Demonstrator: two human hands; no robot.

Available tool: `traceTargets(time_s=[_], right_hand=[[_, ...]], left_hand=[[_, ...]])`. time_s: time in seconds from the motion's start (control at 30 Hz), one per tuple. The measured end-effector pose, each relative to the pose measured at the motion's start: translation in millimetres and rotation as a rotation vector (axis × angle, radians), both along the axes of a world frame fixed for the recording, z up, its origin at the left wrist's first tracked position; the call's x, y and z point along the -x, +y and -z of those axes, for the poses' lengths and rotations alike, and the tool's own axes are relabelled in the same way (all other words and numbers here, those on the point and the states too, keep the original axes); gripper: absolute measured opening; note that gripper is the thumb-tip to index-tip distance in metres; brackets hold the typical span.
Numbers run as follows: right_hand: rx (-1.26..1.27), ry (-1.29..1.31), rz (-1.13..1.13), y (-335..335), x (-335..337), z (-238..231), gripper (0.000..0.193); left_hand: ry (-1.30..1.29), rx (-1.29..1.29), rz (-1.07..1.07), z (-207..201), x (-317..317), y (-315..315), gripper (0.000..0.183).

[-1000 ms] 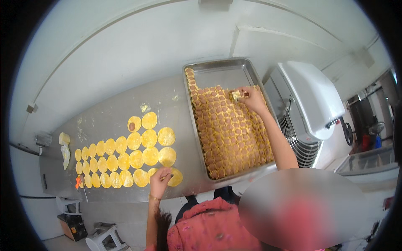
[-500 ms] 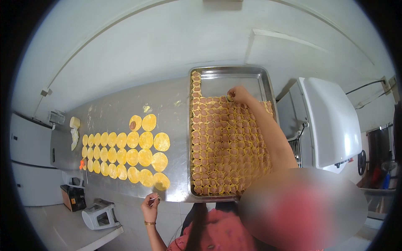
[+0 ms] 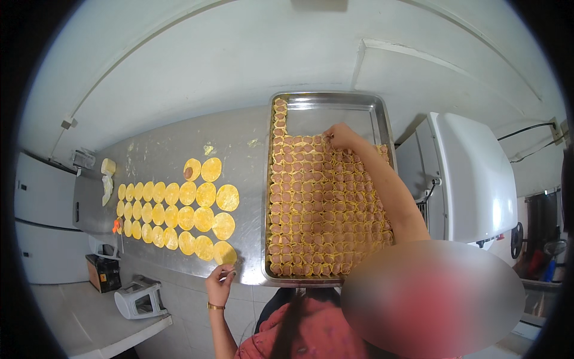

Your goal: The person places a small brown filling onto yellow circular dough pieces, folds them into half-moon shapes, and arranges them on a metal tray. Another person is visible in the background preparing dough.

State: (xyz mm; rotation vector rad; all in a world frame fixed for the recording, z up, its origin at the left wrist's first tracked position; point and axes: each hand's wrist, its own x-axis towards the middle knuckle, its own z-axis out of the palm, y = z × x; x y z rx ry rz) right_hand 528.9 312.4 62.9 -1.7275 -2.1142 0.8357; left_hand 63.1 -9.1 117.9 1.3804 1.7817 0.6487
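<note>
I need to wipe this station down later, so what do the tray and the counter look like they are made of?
The tray looks like polished metal, probably steel or aluminium: silvery, with a bright glare on its bare bottom. The counter also looks like metal sheet, a duller brushed grey with soft reflections, smeared with what looks like flour. Which metal cannot be told by sight.

A long steel bench (image 3: 161, 152) runs across the view against a pale wall, its surface dusted with flour and yellow crumbs. On its left half lie rows of flat round yellow dough wrappers (image 3: 179, 212), one at the far end with a dab of pink filling on it, and a pale lump of dough (image 3: 107, 166) sits near the left end beside a small orange tool (image 3: 116, 226). On the right half rests a rectangular metal tray (image 3: 326, 100), packed with close rows of filled dumplings (image 3: 317, 209) except for a bare strip at its far end.
</note>
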Motion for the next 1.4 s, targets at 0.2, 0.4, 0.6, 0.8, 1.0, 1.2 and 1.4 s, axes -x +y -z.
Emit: traceTargets(time_s=[0.2, 0.4, 0.6, 0.8, 1.0, 1.2, 1.4], right_hand=[[-0.011, -0.245, -0.158, 19.5, -2.5, 2.4, 0.02], [-0.159, -0.083, 0.016, 21.7, -4.1, 9.5, 0.028], [0.08, -0.134, -0.06, 27.8, -1.5, 10.9, 0.018], [0.017, -0.125, -0.026, 27.2, 0.4, 18.5, 0.015], [-0.213, -0.136, 0.291, -12.2, -8.2, -25.4, 0.044], [-0.32, -0.002, 0.376, -134.6, 15.8, -88.9, 0.035], [-0.199, 0.1, 0.556, -268.8, 70.6, -115.0, 0.036]], left_hand=[[0.012, 0.004, 0.036, 0.0, 0.7, 2.1, 0.021], [0.03, 0.018, 0.04, -1.2, 13.1, 6.9, 0.022], [0.011, -0.022, 0.053, -9.3, 33.5, 30.6, 0.021], [0.084, -0.1, 0.09, -15.3, 59.9, 85.7, 0.016], [0.168, -0.373, -0.041, 23.8, 125.3, 218.1, 0.019], [0.382, -0.226, -0.123, 82.3, 155.1, 336.1, 0.013], [0.34, -0.122, -0.092, 98.9, 147.1, 362.3, 0.011]])
